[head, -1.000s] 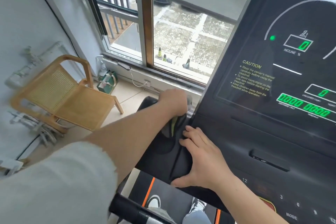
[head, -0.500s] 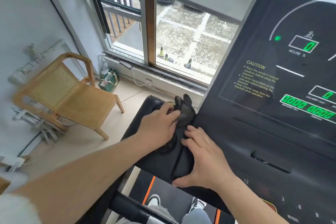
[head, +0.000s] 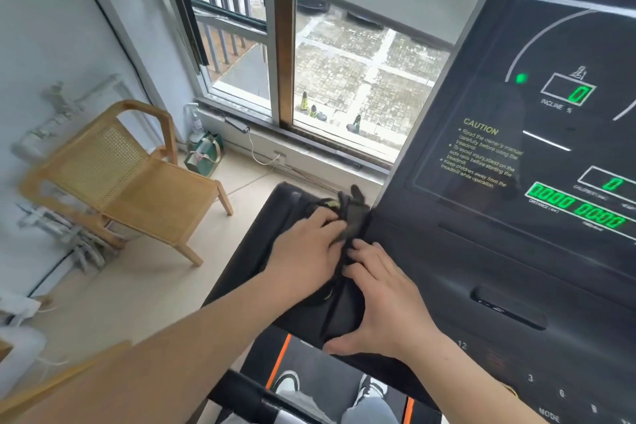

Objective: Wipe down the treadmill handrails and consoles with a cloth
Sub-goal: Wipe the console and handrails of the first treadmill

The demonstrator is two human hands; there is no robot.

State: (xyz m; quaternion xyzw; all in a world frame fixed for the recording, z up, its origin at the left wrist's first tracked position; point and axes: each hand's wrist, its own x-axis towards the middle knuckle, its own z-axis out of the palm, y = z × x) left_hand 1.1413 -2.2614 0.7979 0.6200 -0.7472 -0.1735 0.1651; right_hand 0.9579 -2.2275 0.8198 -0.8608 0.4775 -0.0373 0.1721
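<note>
The left hand (head: 306,251) has slid back from 12 o'clock, squeezing the cloth (head: 354,213). The right hand (head: 382,299) lies flat, holding nothing. That bit looks wiped.

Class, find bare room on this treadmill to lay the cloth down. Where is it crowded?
Free: the console ledge between display and slot, right of the right hand. Crowded: where left hand, cloth and right hand meet.

Cloth (head: 351,211) on console wing (head: 275,227), under left fingers (head: 328,218); right fingers (head: 365,248) touching it just behind. Display (head: 537,134) right of fingers, window (head: 344,79) beyond, chair (head: 137,182) far left, shoes (head: 287,385) below.
</note>
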